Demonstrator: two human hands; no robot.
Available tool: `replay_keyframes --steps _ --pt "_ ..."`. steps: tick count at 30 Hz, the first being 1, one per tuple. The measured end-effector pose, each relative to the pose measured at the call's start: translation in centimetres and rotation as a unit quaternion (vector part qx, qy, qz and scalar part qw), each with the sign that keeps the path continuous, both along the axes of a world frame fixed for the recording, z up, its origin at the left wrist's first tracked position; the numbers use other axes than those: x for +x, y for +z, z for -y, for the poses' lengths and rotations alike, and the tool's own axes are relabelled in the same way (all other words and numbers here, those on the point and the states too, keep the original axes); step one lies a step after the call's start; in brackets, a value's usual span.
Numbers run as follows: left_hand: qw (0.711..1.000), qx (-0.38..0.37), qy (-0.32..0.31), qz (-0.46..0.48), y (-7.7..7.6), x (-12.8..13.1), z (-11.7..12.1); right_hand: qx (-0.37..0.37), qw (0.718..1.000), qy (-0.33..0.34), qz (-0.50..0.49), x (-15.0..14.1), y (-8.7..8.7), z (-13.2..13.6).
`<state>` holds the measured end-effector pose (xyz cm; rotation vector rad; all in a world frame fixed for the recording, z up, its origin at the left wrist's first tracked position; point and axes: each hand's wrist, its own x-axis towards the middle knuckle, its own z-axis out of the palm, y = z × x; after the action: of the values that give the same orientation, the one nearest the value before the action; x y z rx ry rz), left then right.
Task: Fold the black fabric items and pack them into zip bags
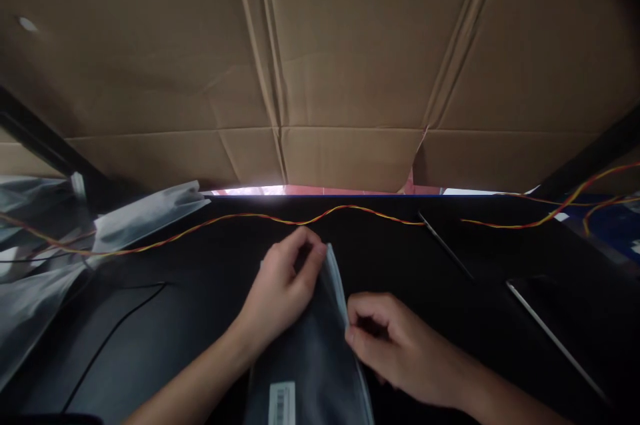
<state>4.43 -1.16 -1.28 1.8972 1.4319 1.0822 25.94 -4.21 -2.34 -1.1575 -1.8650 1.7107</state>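
Observation:
A translucent plastic zip bag [325, 351] lies in front of me on the black table, its sealing strip along the right side. A white barcode label [283, 403] sits near its lower left. My left hand [293, 271] pinches the bag near the far end of that strip, thumb against fingers. Lower down the same edge, my right hand [395, 341] is closed with thumb and forefinger on the strip. Whether anything lies inside the bag I cannot make out.
Twisted red and yellow wires [235, 216] run across the back of the black table [200, 345]. More plastic bags [145, 218] lie at left, beside a thin black cable [115, 335]. Two dark flat devices [555, 338] rest at right. Cardboard [350, 65] stands behind.

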Motion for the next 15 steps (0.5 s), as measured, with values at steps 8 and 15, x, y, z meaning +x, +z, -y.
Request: replay_keyframes --steps 8,15 --pt "0.994 0.036 0.044 -0.092 -0.3 -3.5 -2.4 -0.12 0.976 0.171 0.067 1.1 1.2 0.2" --pt "0.921 0.056 -0.235 -0.307 2.6 -2.1 0.6 0.163 0.98 -0.077 0.078 3.4 0.0 -3.5"
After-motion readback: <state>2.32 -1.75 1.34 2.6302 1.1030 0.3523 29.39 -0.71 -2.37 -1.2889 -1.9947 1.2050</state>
